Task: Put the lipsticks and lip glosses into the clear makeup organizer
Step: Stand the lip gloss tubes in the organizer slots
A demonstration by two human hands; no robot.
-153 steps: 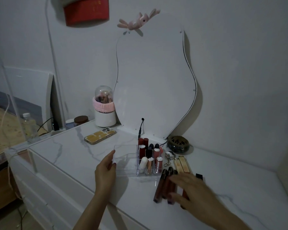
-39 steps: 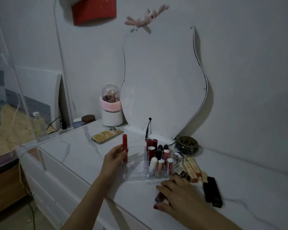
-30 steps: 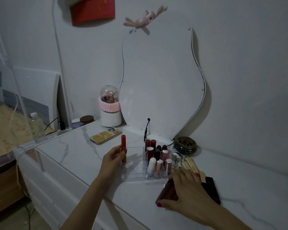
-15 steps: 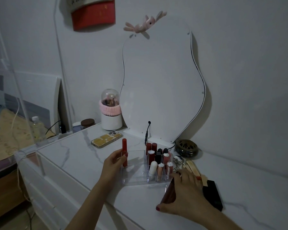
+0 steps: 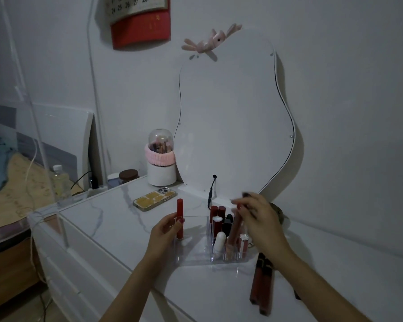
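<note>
Loading step: my right hand point(image 5: 258, 219) pinches a brown lip gloss point(image 5: 235, 228) over the clear makeup organizer point(image 5: 191, 256); my left hand point(image 5: 166, 231) grips a red tube point(image 5: 179, 219). Next, find a free slot.

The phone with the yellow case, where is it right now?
In the head view the phone lies flat on the dresser top, left of the clear organizer and in front of the white brush holder.

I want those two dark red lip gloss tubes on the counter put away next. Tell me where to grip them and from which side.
Grip the lip gloss tubes at mid-length, from above. They lie flat, side by side, right of the organizer, long sides exposed.
</note>
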